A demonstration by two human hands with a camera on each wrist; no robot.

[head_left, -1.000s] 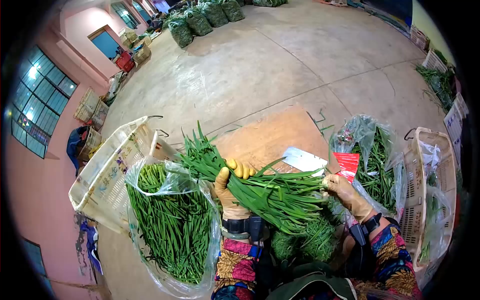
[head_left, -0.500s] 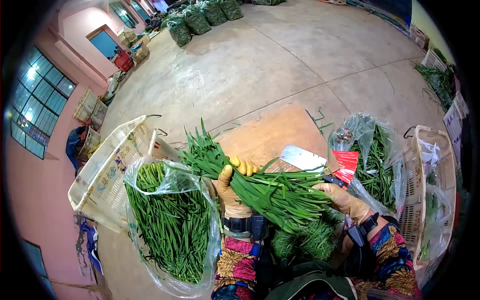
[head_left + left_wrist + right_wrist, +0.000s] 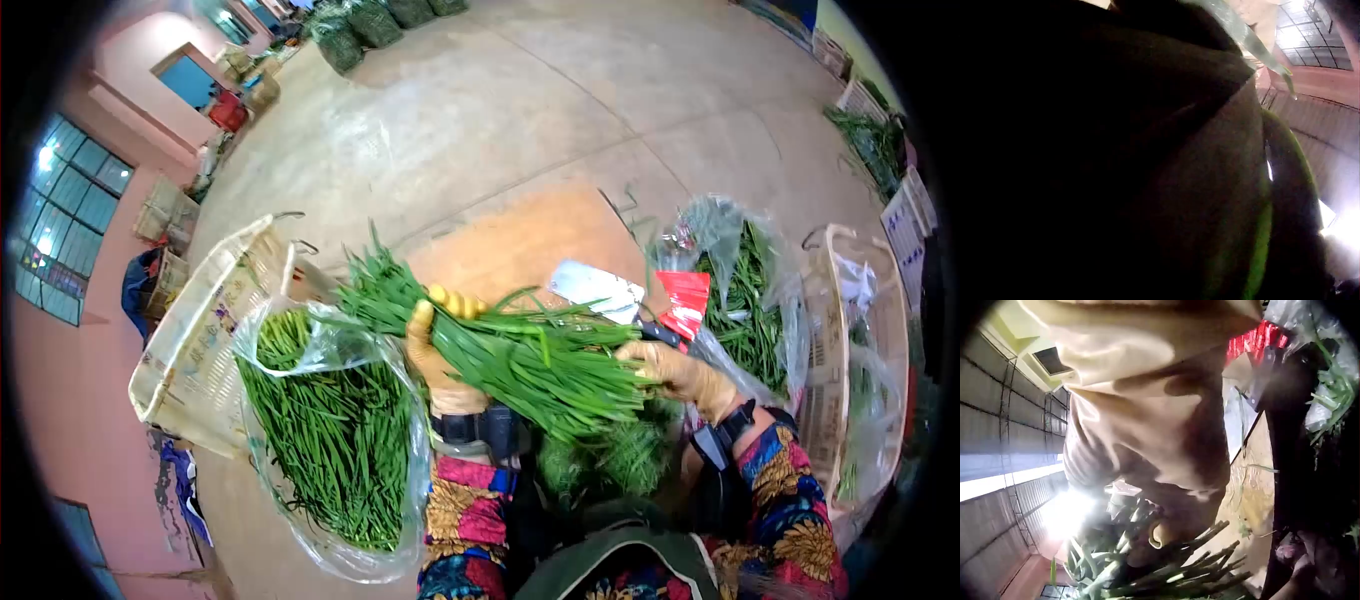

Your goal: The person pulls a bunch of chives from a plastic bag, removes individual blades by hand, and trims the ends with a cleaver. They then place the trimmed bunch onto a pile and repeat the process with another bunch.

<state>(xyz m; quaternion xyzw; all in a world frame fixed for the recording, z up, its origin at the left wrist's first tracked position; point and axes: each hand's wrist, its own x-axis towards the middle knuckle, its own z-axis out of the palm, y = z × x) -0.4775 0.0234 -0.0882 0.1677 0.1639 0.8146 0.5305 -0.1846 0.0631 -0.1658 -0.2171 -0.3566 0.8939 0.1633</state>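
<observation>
A bundle of long green chives (image 3: pixel 510 355) is held level above a wooden board (image 3: pixel 525 255). My left hand (image 3: pixel 440 345), in a yellow glove, grips the leafy end of the bundle. The gloved right hand (image 3: pixel 672 372) grips the cut stem end, whose stalks (image 3: pixel 1172 575) show in the right wrist view. A cleaver (image 3: pixel 598 288) with a black handle lies on the board just behind the right hand. The left wrist view is almost wholly dark.
A clear bag of chives (image 3: pixel 325 430) stands open at my left beside a tipped cream crate (image 3: pixel 195 330). Another bag of greens (image 3: pixel 745 300), a red packet (image 3: pixel 685 298) and a cream crate (image 3: pixel 860 370) are at the right. Bare concrete floor (image 3: pixel 520 110) lies beyond.
The right hand has slid inward along the stem end and tightened on the bundle. The bundle has shifted slightly left and up in view as the head turned.
</observation>
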